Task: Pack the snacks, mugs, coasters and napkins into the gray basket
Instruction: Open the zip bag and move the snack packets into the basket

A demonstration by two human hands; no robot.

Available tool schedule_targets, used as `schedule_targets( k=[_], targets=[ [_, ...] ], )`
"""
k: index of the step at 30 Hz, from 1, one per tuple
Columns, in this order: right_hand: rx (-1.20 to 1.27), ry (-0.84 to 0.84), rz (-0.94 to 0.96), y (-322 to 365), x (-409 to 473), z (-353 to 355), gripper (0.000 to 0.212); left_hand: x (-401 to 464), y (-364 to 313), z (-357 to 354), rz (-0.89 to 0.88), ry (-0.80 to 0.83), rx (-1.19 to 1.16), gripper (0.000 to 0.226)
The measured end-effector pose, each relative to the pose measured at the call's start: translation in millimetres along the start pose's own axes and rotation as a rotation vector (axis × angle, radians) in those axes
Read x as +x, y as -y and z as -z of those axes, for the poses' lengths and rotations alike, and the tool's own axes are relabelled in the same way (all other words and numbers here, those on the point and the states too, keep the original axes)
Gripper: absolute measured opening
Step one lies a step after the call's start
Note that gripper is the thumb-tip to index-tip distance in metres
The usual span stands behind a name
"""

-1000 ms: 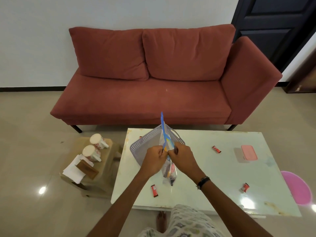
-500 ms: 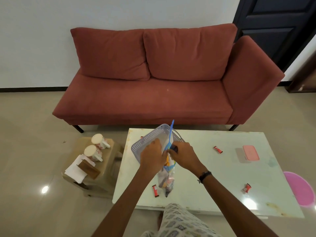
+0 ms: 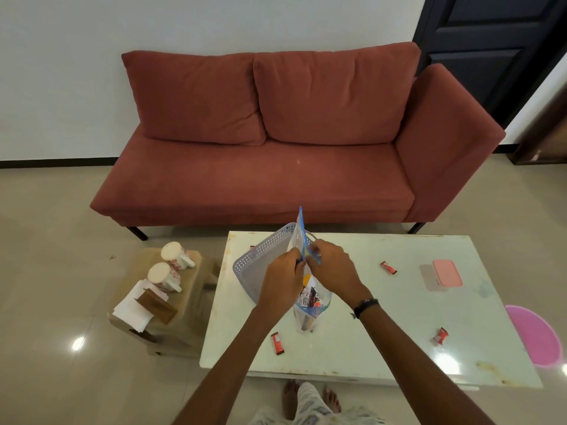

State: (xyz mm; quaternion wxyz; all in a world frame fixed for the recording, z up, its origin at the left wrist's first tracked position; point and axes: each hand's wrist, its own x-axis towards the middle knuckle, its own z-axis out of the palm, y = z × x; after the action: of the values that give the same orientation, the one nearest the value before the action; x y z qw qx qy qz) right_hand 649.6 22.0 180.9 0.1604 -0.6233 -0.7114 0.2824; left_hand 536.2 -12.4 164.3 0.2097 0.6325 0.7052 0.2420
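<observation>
Hanging upright above the tabletop (image 3: 399, 305), a clear zip bag of snacks (image 3: 310, 302) is pinched at its top by the left hand (image 3: 283, 279) and right hand (image 3: 333, 268); the gray basket (image 3: 260, 262) is seen just behind them.

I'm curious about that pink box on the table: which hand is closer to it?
Right. The right hand pinches the clear bag, on the side toward the pink box; the left hand grips the bag on the far side.

Gray basket (image 3: 260, 259) half hidden behind hands — bag (image 3: 310, 305) snacks too small to read.
</observation>
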Motion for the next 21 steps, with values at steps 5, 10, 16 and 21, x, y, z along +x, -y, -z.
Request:
schedule_targets(
  k=[5,10,16,21],
  targets=[
    [0.091,0.004,0.031,2.4,11.2,-4.1,0.014,2.6,8.2,2.7,0.055,-0.039,0.04,0.031],
    [0.098,-0.03,0.018,-4.2,-1.4,-2.5,0.01,15.3,-0.2,6.1,0.069,-0.049,0.083,0.031],
    [-0.066,-0.036,-0.165,-27.1,1.3,11.1,0.015,15.9,12.3,2.6,0.11,-0.128,0.005,0.03],
    [0.001,-0.062,-0.063,-1.6,15.4,5.5,0.017,18.2,9.5,0.1,0.115,-0.112,-0.09,0.03]
  ],
)
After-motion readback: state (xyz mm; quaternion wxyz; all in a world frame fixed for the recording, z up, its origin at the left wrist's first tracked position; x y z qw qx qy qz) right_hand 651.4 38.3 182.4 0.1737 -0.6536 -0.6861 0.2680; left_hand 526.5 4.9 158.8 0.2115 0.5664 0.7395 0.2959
